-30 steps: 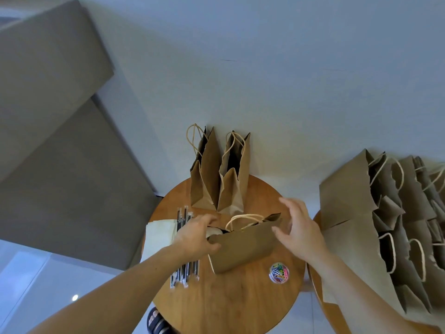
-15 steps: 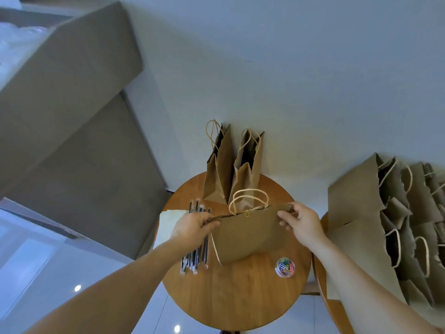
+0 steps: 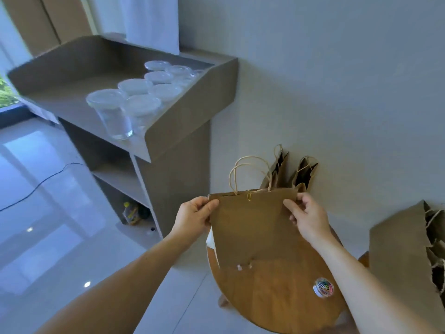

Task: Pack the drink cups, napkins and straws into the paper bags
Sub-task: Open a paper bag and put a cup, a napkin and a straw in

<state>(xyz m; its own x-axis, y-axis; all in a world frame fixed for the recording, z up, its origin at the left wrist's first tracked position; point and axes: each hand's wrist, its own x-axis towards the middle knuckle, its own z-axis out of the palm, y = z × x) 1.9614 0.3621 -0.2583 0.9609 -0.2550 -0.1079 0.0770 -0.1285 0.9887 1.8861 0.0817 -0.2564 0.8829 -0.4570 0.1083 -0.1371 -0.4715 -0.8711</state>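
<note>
well, the clipped brown paper bag with twisted paper handles (image 3: 255, 225) hangs in the air above the round wooden surface (image 3: 277, 297), its mouth pressed flat and held by one gold paper clip (image 3: 249, 196). both hands are closed in a pinch on its top corners, the left hand (image 3: 192, 219) on the left corner and the right hand (image 3: 308, 219) on the right, thumbs on the near face. what is inside cannot be seen.

the weak spots, i'd judge, are the thin corners and that single clip. if the load is heavy or swings, the paper may tear at the pinch or the mouth may gape. set down carelessly, the bag could tip the two standing brown paper bags (image 3: 279, 169) against the wall behind it, or knock the small round tub of coloured clips (image 3: 323, 287) off the edge. the clear lidded plastic cups (image 3: 134, 102) sit well apart on the grey shelf (image 3: 187, 112) to the left.
</note>
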